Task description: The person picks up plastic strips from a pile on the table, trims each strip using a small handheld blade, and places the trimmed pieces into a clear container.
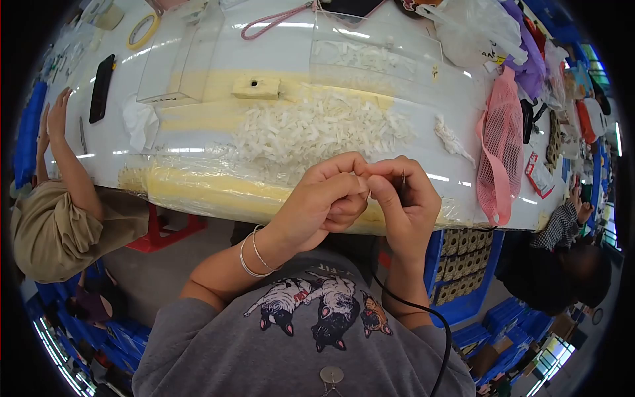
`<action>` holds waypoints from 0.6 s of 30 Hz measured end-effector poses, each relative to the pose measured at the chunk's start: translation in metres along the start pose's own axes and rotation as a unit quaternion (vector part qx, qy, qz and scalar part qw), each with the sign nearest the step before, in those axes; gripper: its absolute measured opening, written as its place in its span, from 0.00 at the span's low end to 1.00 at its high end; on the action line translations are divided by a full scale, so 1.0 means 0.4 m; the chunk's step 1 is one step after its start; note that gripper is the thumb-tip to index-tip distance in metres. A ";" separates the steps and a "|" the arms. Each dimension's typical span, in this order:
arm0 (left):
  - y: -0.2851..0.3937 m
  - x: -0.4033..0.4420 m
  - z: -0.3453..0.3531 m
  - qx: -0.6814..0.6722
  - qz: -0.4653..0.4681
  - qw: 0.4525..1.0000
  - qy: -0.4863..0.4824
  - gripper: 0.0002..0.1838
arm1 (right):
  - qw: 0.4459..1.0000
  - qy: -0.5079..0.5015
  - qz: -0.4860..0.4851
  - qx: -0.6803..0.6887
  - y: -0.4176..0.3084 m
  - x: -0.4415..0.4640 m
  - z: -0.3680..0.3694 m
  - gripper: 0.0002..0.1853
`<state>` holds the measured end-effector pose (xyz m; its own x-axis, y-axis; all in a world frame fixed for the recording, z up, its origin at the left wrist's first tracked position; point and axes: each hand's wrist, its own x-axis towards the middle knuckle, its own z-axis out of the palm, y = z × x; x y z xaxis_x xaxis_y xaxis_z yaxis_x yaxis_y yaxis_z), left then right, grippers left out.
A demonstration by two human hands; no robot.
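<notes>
My left hand (324, 198), with thin bangles at its wrist, is closed in front of my chest at the table's near edge. Its fingertips meet those of my right hand (409, 205), whose thumb and forefinger are pinched together. Whatever lies between the fingertips is too small to name. A tiny dark spot shows by the right fingers. Just beyond both hands spreads a heap of whitish strips (317, 129). A pale yellow block with a hole (256, 87) lies behind the heap.
Clear plastic boxes (173, 73) stand behind the heap. To the left are a phone (102, 88), crumpled tissue (140, 124) and tape roll (143, 32). A pink mesh bag (503, 142) hangs over the right edge. A blue crate (433, 264) sits below. Other people sit on both sides.
</notes>
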<state>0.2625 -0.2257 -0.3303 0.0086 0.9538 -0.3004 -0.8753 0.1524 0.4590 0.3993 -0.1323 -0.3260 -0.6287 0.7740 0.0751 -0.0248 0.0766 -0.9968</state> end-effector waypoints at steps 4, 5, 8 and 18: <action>-0.003 0.004 -0.002 -0.007 -0.007 1.000 -0.011 0.05 | 0.999 0.008 0.007 0.038 0.008 0.008 -0.009 0.04; 0.000 0.002 -0.001 -0.010 -0.005 1.000 -0.009 0.05 | 0.999 -0.006 -0.004 0.052 0.010 0.010 -0.011 0.04; -0.002 0.006 -0.011 -0.020 -0.005 1.000 -0.019 0.06 | 1.000 0.007 -0.001 -0.005 0.008 0.012 -0.001 0.04; -0.014 0.008 -0.008 0.020 0.007 1.000 0.012 0.05 | 0.998 -0.031 0.021 0.055 0.010 0.007 -0.011 0.04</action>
